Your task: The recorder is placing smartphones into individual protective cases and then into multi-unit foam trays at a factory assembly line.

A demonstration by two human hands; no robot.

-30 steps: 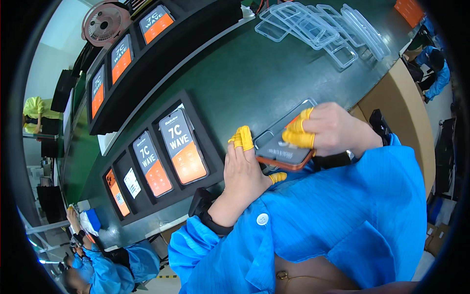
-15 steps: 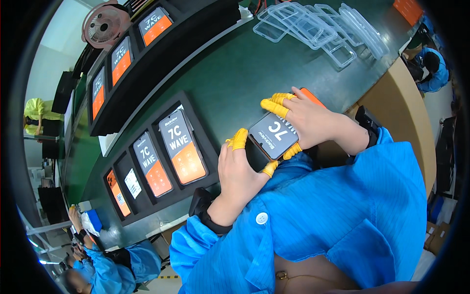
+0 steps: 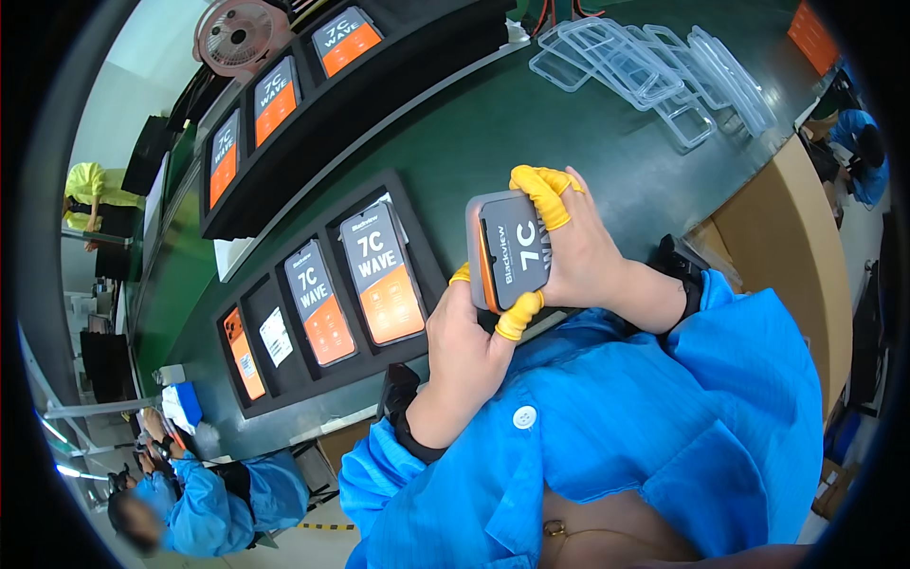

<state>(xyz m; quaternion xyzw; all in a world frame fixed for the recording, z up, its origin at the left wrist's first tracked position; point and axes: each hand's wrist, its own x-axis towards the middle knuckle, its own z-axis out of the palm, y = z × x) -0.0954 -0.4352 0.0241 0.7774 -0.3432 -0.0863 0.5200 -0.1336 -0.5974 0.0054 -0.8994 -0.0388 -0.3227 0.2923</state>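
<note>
Left of centre, a matte black foam tray holds flat phones. Mid-frame, the left hand grips the lower left of a slab-shaped phone with a clear, round-cornered case; the right hand clasps its right. Upper right, translucent plastic shells overlap.

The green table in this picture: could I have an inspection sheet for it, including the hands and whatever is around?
Surface: green table; black tray on it.
Job's things: a grey-and-orange phone, with a clear case at least partly around it; two similar phones and a white label lie in the tray.
Clutter: loose clear cases overlap at the far right.
Grip: right hand holds the phone; left hand is at its near left corner. Both wear yellow finger covers.
Cables: red wires at the top edge.
Surroundings: pink fan, cardboard box, co-workers in blue and yellow.
</note>
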